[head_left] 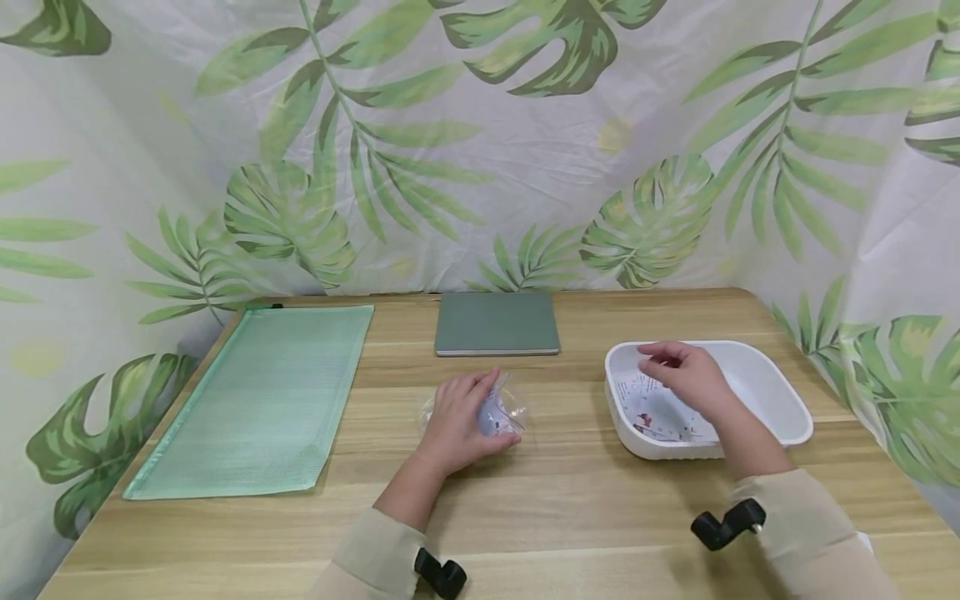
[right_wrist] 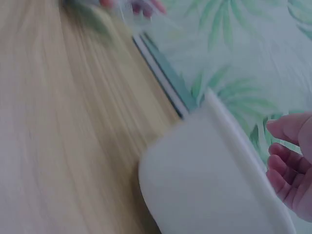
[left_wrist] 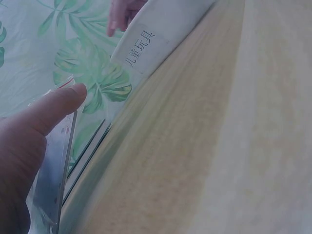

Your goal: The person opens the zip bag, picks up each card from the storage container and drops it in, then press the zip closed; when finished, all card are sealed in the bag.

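In the head view my left hand (head_left: 457, 425) grips a clear plastic bag (head_left: 502, 412) with something pale and printed inside, at the middle of the table. The left wrist view shows the thumb (left_wrist: 61, 107) along the bag's near edge; the palm side of the grip is hidden. My right hand (head_left: 688, 379) hovers over the white plastic basin (head_left: 780, 408), its fingers loosely bent and nothing between them. Printed paper-like pieces with red marks (head_left: 660, 417) lie in the basin's left part. The right wrist view has those fingers (right_wrist: 287, 165) just beyond the basin's rim.
A mint-green mesh zip pouch (head_left: 262, 400) lies flat on the left of the wooden table (head_left: 570, 517). At the back edge rests a dark green notebook (head_left: 497, 323). Behind the table hangs a leaf-patterned cloth (head_left: 540, 167).
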